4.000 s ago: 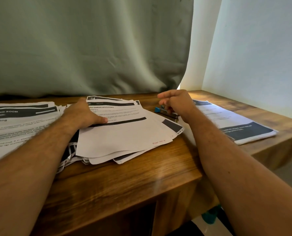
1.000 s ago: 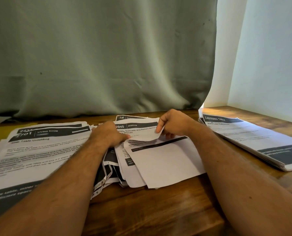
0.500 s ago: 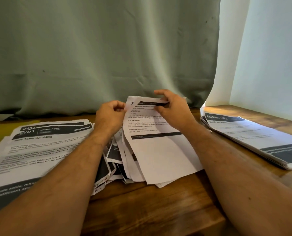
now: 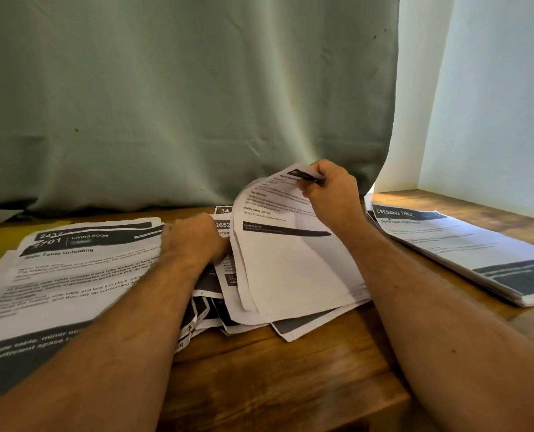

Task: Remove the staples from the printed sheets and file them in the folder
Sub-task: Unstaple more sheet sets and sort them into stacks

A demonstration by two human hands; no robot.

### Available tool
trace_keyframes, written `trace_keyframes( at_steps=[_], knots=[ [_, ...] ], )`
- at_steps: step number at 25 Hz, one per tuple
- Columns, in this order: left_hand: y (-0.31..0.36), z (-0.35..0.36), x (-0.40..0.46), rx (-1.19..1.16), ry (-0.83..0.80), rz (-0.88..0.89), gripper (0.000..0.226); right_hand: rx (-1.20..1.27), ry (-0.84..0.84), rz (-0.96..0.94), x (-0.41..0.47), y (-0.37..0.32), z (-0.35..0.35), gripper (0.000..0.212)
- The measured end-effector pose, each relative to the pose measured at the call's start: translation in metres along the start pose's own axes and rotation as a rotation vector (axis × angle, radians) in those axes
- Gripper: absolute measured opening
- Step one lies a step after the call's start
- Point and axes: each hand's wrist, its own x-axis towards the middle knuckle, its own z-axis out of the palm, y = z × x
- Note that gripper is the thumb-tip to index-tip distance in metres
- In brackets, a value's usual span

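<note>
Lying at the left of the frame, a stack of printed pages [image 4: 72,269] headed "Living Room" covers the wooden table [image 4: 275,369], and just to its right the left hand [image 4: 194,241] presses down, knuckles up, on the messy middle pile [image 4: 225,294]; whether its fingers curl round anything cannot be told. Right of centre, the right hand [image 4: 331,194] pinches the top corner of a printed sheet [image 4: 284,244], lifting its upper end off that pile. Another stack [image 4: 465,254], headed "Dressing Table", lies at the right edge.
</note>
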Motion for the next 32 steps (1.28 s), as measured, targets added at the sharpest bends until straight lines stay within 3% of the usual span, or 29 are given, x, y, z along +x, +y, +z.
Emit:
trace_keyframes(
  at_steps=[3, 8, 10, 14, 19, 24, 27, 29, 32],
  knots=[
    [-0.001, 0.001, 0.001, -0.001, -0.100, -0.082, 0.031, 0.026, 0.033, 0.024, 0.002, 0.002, 0.001, 0.007],
    [0.000, -0.003, -0.001, -0.178, 0.049, -0.061, 0.011, 0.089, 0.051, 0.024, 0.002, 0.003, 0.003, 0.009],
    [-0.002, -0.007, -0.002, -0.338, 0.122, -0.062, 0.009, 0.078, 0.038, 0.034, 0.002, 0.005, 0.002, 0.013],
    [-0.002, -0.017, 0.003, -0.879, 0.256, -0.139, 0.015, 0.012, -0.037, -0.066, 0.001, 0.006, -0.002, 0.020],
    [-0.008, -0.025, 0.010, -1.132, 0.414, -0.245, 0.015, -0.076, -0.237, -0.099, -0.004, 0.003, 0.001, 0.018],
    [-0.009, -0.037, 0.007, -1.215, 0.583, -0.115, 0.015, -0.240, -0.389, -0.057, -0.008, 0.002, 0.012, 0.020],
    [-0.003, -0.061, -0.002, -1.208, 0.723, 0.080, 0.015, -0.263, -0.418, 0.006, -0.010, 0.003, 0.020, 0.013],
    [0.002, -0.081, -0.007, -1.184, 0.806, 0.214, 0.017, -0.209, -0.397, 0.029, -0.011, 0.003, 0.026, 0.027],
    [0.005, -0.114, -0.008, -1.113, 0.889, 0.300, 0.017, -0.118, -0.387, 0.039, -0.009, 0.002, 0.033, 0.081]
  ],
)
